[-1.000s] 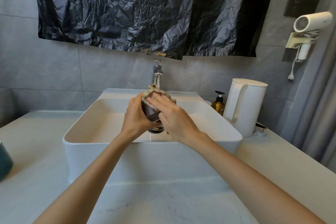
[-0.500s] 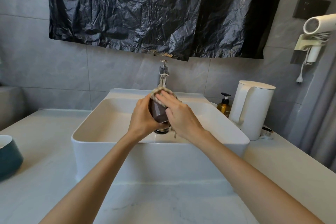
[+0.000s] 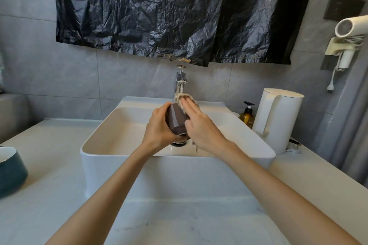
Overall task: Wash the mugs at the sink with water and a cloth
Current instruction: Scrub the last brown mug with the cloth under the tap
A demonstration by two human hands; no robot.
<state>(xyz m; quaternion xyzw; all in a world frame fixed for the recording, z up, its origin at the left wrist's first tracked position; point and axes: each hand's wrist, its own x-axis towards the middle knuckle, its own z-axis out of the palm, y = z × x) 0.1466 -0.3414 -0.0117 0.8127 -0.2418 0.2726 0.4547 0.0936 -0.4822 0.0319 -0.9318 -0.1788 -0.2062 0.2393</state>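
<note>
Tilted further, the mug (image 3: 176,123) is gripped by our left hand (image 3: 159,129); right hand (image 3: 205,131) presses cloth (image 3: 182,98) flat-fingered, mid-scrub; we likely rinse next.

We cannot see the mouth of the brown mug (image 3: 176,120): the cloth (image 3: 184,97) covers it under the straight, motion-blurred fingers (image 3: 194,113) of our right hand (image 3: 203,129), whose thumb is hidden. The fingers of our left hand (image 3: 157,127) vanish beneath the mug. Below them the drain (image 3: 179,143) is half covered. Far left of the fingers, the frame edge cuts the teal mug (image 3: 11,173); far right, the hair dryer (image 3: 350,26). The label on the bottle (image 3: 247,115) is too small to read.
</note>
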